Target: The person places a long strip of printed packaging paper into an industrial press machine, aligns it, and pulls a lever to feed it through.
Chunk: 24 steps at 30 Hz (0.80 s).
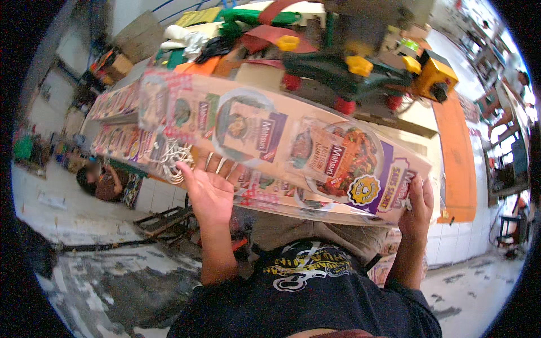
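**Two hands under a stack of printed cardboard**

Two hands are raised to a stack of flat printed cardboard sheets (pixel 282 146), which is held in front of the chest. The left hand (pixel 207 188) is spread open, palm pressed up against the underside near the stack's middle. The right hand (pixel 418 207) is curled around the lower right edge, fingers gripping it. Just beyond the stack, a cluttered workbench (pixel 456 152) with an orange edge is seen, with a green and yellow machine (pixel 360 70) on it. Far to the left, another person (pixel 101 180) is seated low on the pale floor (pixel 84 219).
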Each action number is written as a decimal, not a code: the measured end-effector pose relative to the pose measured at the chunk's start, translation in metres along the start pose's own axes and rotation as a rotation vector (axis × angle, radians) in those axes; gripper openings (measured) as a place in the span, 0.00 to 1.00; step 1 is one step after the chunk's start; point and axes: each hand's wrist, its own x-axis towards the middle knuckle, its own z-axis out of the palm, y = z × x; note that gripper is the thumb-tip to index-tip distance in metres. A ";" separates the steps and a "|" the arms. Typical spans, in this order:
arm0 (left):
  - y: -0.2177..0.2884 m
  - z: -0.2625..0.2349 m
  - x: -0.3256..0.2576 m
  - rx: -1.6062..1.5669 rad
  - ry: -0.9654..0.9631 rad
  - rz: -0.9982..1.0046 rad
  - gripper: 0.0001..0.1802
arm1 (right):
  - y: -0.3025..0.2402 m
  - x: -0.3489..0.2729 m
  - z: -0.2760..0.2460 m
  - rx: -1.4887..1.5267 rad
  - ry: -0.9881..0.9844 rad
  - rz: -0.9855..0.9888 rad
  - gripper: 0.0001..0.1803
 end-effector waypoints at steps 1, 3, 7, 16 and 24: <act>-0.004 0.008 -0.001 -0.053 -0.034 -0.055 0.40 | 0.000 0.004 -0.011 -0.072 -0.057 -0.043 0.21; -0.012 0.014 -0.001 -0.105 -0.105 -0.144 0.36 | -0.007 0.006 -0.009 -0.046 -0.040 -0.066 0.22; -0.028 0.009 0.000 -0.067 -0.098 -0.118 0.28 | -0.021 0.013 -0.003 0.042 -0.026 -0.130 0.20; -0.046 0.018 -0.013 -0.035 -0.158 -0.128 0.21 | -0.026 0.028 -0.024 -0.100 0.066 -0.167 0.13; 0.006 -0.024 0.018 -0.008 -0.029 0.086 0.25 | -0.037 0.040 -0.071 -0.144 0.223 -0.233 0.15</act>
